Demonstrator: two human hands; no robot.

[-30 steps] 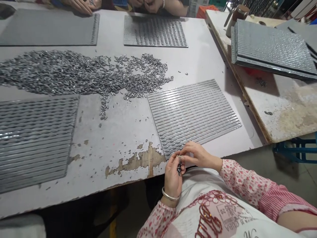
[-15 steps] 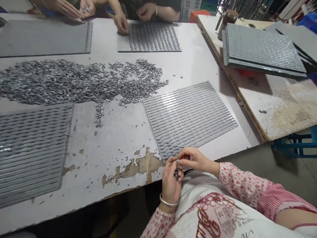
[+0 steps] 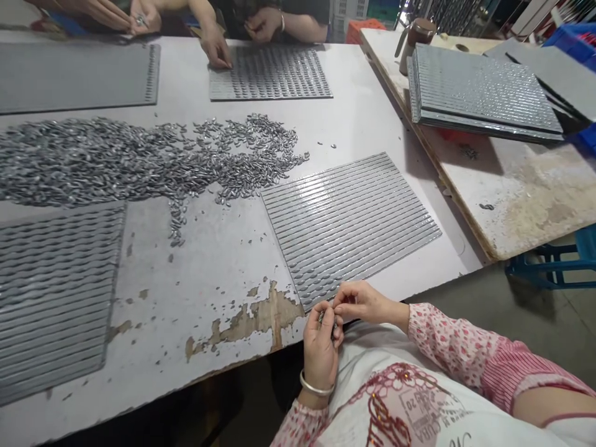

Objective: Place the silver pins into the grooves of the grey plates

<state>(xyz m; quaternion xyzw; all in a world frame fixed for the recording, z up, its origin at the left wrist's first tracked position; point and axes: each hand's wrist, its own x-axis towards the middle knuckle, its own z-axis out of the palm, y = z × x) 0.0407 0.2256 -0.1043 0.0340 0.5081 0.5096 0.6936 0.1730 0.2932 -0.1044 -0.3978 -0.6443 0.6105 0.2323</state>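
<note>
My left hand [image 3: 322, 338], with a bangle at the wrist, is curled around several small grey metallic pieces that show between the fingers. Against it, my right hand [image 3: 361, 301] has thumb and fingertips pinched together; whatever sits in the pinch is too small to make out. Both hands are at the near corner of a grey ridged board [image 3: 349, 223] lying on the table. Small wavy pieces fill the ridges at that board's near left end, while the rest of it shows plain straight ridges. A long heap of the same small grey pieces [image 3: 139, 158] lies beyond the board.
Another ridged board [image 3: 56, 298] lies at the left. Across the table, people's hands [image 3: 216, 49] work at a board [image 3: 274, 74] and beside a flat one [image 3: 79, 74]. Stacked boards [image 3: 484, 93] and a brown-lidded bottle [image 3: 416, 43] stand on the right table, near a blue stool [image 3: 544, 267].
My right fingertips have closed in against my left hand, and the left fingers cover more of the small pieces. The whole view has shifted slightly.
</note>
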